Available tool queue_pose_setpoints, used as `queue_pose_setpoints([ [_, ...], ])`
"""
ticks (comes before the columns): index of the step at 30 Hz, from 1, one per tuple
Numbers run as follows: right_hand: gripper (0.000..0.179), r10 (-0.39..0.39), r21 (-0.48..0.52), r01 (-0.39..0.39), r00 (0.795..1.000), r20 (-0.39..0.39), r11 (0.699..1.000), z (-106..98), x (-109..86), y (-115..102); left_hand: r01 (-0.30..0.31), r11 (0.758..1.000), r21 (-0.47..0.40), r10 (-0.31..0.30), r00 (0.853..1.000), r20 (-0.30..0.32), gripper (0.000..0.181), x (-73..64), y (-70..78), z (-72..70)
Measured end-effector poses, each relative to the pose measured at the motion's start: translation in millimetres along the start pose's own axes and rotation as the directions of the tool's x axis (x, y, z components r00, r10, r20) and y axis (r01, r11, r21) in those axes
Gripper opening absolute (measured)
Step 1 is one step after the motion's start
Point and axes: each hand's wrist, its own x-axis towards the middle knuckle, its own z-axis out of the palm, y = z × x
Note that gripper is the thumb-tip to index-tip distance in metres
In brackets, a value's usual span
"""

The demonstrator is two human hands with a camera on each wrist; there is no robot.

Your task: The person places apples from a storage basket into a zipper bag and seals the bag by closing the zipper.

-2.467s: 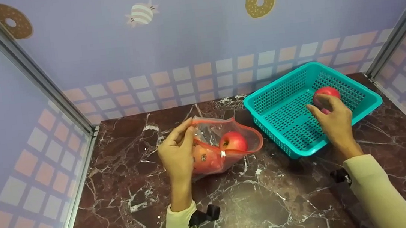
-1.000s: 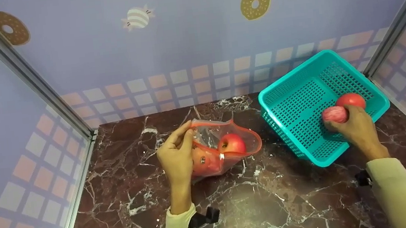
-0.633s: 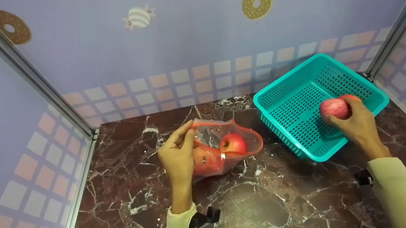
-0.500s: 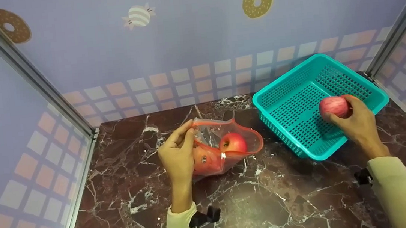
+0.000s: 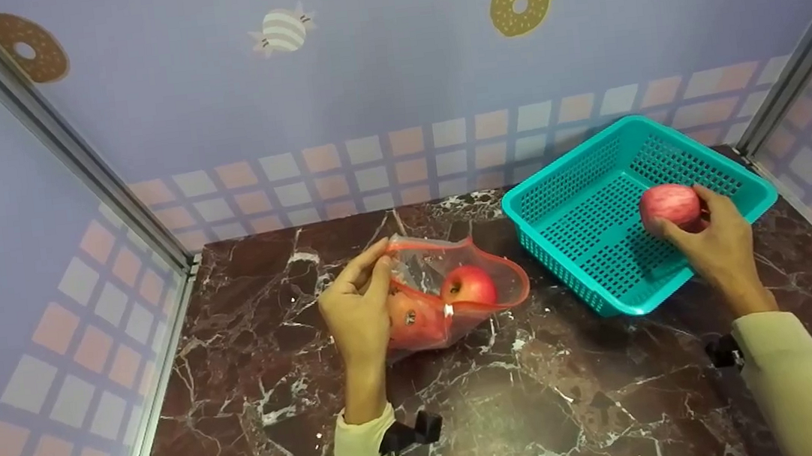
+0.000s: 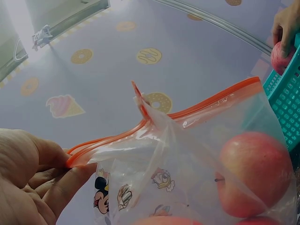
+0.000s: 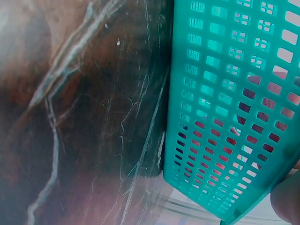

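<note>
Brown marbled tabletop (image 5: 263,379): back edge against purple wall (image 5: 391,86), broad stretch in front, narrow strip between bag and basket. Teal perforated basket (image 5: 595,231): right rear, near back edge; red showing through side holes. Clear orange-rimmed bag (image 5: 458,327): mouth parted, at least two apples (image 5: 474,285) inside. Left hand (image 5: 359,323): pinching bag's left rim. Right hand (image 5: 723,244): gripping red apple (image 5: 664,207) over basket floor.

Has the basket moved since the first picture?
Yes: in the head view, the basket sits slightly farther right, judged against the right-hand donut on the wall.
</note>
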Motion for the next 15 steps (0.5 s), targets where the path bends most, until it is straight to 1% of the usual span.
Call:
queue_pose_setpoints([
  [8, 0.079, 0.012, 0.019, -0.012, 1.0, -0.025, 1.0, 3.3, 3.3, -3.1, -0.023, 1.0, 0.01, 0.023, 1.0, 0.0, 0.016, 0.9, 0.0, 0.6],
  [15, 0.079, 0.021, 0.033, -0.02, 0.999, -0.027, 0.999, 4.6, 4.7, -5.7, -0.024, 1.0, 0.008, 0.024, 1.0, -0.001, 0.016, 0.6, -0.4, -0.2],
])
